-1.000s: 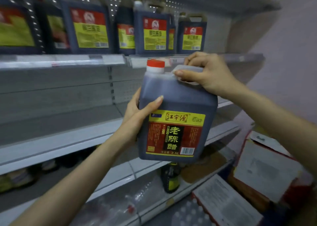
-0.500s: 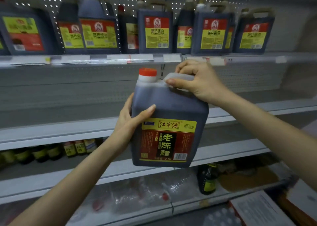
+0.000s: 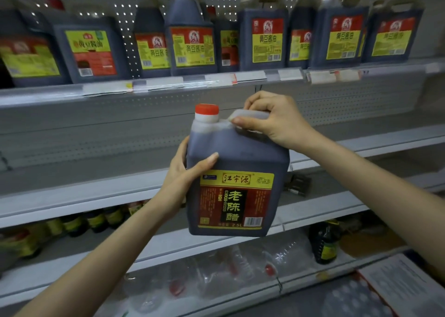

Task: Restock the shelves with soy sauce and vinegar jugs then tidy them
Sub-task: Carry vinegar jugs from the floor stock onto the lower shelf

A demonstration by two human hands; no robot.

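Barely shifted, the dark vinegar jug (image 3: 240, 153), red-capped, labelled 江宇源 老陈醋 2.5L, hangs under the right hand (image 3: 277, 121) gripping its handle (image 3: 248, 114); left hand (image 3: 183, 174) clasps its side. Above both hands, soy jugs (image 3: 265, 40) read 黄豆酱油.

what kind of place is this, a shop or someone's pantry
Most likely a grocery shop aisle: grey metal shelving with a perforated back panel, paper price tags along the shelf edge, and a row of matching dark soy sauce jugs with yellow-and-red labels facing outward.
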